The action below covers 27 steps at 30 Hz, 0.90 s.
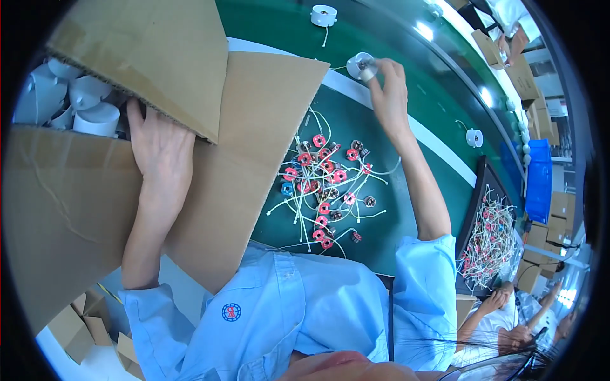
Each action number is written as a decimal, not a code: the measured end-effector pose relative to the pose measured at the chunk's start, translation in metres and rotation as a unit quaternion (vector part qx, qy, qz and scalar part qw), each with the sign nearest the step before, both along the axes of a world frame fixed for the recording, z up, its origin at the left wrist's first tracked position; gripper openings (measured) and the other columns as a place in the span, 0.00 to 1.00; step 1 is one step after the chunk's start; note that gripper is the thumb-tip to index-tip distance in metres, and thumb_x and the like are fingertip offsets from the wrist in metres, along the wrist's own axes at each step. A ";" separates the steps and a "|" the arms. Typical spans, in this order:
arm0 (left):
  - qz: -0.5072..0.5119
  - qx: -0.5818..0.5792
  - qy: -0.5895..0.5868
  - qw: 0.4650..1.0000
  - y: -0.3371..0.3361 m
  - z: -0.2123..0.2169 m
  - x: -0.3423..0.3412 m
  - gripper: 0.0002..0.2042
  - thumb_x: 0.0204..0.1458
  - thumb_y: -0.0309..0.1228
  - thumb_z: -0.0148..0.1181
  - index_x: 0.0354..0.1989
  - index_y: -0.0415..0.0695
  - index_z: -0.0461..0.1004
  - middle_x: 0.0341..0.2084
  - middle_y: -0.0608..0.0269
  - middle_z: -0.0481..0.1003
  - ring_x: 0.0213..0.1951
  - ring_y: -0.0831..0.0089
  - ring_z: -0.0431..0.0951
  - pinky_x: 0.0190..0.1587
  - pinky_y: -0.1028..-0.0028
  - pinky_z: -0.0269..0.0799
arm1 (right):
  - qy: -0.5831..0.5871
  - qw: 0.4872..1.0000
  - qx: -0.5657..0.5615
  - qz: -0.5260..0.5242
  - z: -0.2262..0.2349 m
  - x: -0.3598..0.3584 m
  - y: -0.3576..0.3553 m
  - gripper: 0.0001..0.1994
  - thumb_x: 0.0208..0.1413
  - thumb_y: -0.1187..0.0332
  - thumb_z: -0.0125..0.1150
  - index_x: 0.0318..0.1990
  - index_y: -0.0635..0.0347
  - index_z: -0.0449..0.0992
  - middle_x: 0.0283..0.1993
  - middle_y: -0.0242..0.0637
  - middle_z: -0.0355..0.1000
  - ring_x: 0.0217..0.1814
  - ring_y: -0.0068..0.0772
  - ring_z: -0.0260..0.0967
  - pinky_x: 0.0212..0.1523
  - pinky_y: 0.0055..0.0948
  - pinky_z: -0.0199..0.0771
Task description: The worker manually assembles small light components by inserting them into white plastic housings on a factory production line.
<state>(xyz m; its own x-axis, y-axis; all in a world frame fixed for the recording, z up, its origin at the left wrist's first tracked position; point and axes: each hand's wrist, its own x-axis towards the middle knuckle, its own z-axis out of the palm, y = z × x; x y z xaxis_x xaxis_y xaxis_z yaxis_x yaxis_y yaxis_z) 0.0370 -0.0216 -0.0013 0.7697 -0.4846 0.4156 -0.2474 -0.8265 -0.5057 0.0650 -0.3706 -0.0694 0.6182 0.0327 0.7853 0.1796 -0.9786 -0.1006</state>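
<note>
My left hand [162,147] reaches into a cardboard box [76,171] that holds several white round plastic housings [96,119]. Its fingertips are hidden behind a flap, beside the housings, so I cannot tell whether they grip one. Over the green belt, my right hand [391,92] has thumb and fingers closed at the rim of a white round housing [357,63]. A blurred, shiny part shows at that housing's opening, and a short cord sticks out on its left. Between my arms, a pile of small red-ringed coil parts with pale wires [324,184] lies on the dark green tabletop.
More white housings with cords stand on the belt, one at the top [324,16] and one at the right [474,138]. A black tray [467,247] of wired parts sits at my right, near a blue bin [539,181]. Other people work beyond.
</note>
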 end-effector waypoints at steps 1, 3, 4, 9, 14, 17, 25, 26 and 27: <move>-0.003 -0.013 0.010 1.000 0.002 0.002 -0.003 0.13 0.47 0.27 0.50 0.42 0.42 0.74 0.43 0.59 0.71 0.52 0.60 0.66 0.57 0.54 0.54 | 0.110 0.985 0.104 0.088 0.021 -0.022 0.016 0.08 0.49 0.75 0.54 0.38 0.62 0.74 0.31 0.40 0.70 0.31 0.35 0.68 0.34 0.30 0.68; -0.028 -0.036 0.019 0.999 0.005 -0.001 -0.003 0.13 0.47 0.27 0.49 0.41 0.42 0.74 0.43 0.59 0.72 0.52 0.60 0.65 0.57 0.54 0.54 | 0.249 0.928 0.178 0.211 0.032 -0.061 0.037 0.09 0.45 0.76 0.57 0.37 0.62 0.74 0.33 0.40 0.71 0.33 0.39 0.69 0.35 0.33 0.70; -0.070 -0.061 0.000 0.996 0.007 -0.003 -0.002 0.13 0.47 0.27 0.50 0.42 0.41 0.73 0.43 0.58 0.71 0.51 0.59 0.66 0.55 0.54 0.56 | 0.280 0.914 0.153 0.251 0.031 -0.076 0.043 0.10 0.43 0.75 0.59 0.36 0.62 0.74 0.33 0.40 0.71 0.34 0.40 0.70 0.36 0.34 0.71; -0.095 -0.034 0.057 0.993 0.055 -0.041 0.002 0.17 0.39 0.27 0.57 0.42 0.42 0.72 0.39 0.49 0.72 0.43 0.52 0.71 0.48 0.56 0.64 | 0.317 0.918 -0.055 0.233 0.020 -0.095 0.071 0.15 0.33 0.74 0.63 0.34 0.61 0.71 0.36 0.40 0.68 0.40 0.41 0.68 0.39 0.35 0.71; -0.196 -0.067 0.053 0.977 0.007 -0.054 0.030 0.18 0.39 0.27 0.57 0.43 0.42 0.72 0.39 0.49 0.72 0.44 0.53 0.70 0.48 0.56 0.63 | 0.322 0.916 -0.149 0.189 0.018 -0.072 0.084 0.14 0.32 0.72 0.61 0.31 0.62 0.70 0.34 0.41 0.68 0.38 0.40 0.68 0.33 0.35 0.70; -0.221 -0.064 0.048 0.972 -0.003 -0.048 0.031 0.18 0.40 0.27 0.57 0.44 0.42 0.71 0.40 0.49 0.71 0.44 0.53 0.70 0.49 0.57 0.63 | 0.292 0.932 -0.116 0.180 0.003 -0.072 0.083 0.12 0.34 0.71 0.60 0.31 0.62 0.71 0.33 0.42 0.68 0.36 0.40 0.69 0.31 0.38 0.71; -0.192 -0.035 0.054 0.979 0.008 -0.029 0.013 0.19 0.41 0.27 0.57 0.45 0.42 0.70 0.41 0.49 0.70 0.45 0.54 0.69 0.50 0.57 0.63 | 0.334 0.919 0.013 0.209 -0.004 -0.072 0.069 0.08 0.41 0.70 0.58 0.30 0.64 0.73 0.34 0.47 0.68 0.32 0.46 0.71 0.33 0.41 0.72; -0.184 -0.030 0.055 0.981 0.011 -0.027 0.011 0.19 0.41 0.27 0.57 0.45 0.42 0.69 0.41 0.49 0.70 0.45 0.54 0.69 0.50 0.57 0.63 | 0.333 0.920 0.014 0.208 -0.004 -0.072 0.068 0.08 0.41 0.70 0.58 0.30 0.64 0.73 0.34 0.47 0.68 0.32 0.46 0.71 0.33 0.41 0.72; -0.176 -0.027 0.056 0.982 0.013 -0.024 0.008 0.19 0.41 0.27 0.57 0.46 0.42 0.69 0.42 0.49 0.70 0.46 0.54 0.69 0.50 0.57 0.63 | 0.344 0.913 0.043 0.212 -0.004 -0.072 0.067 0.09 0.41 0.70 0.59 0.31 0.64 0.73 0.36 0.47 0.68 0.33 0.47 0.71 0.34 0.40 0.72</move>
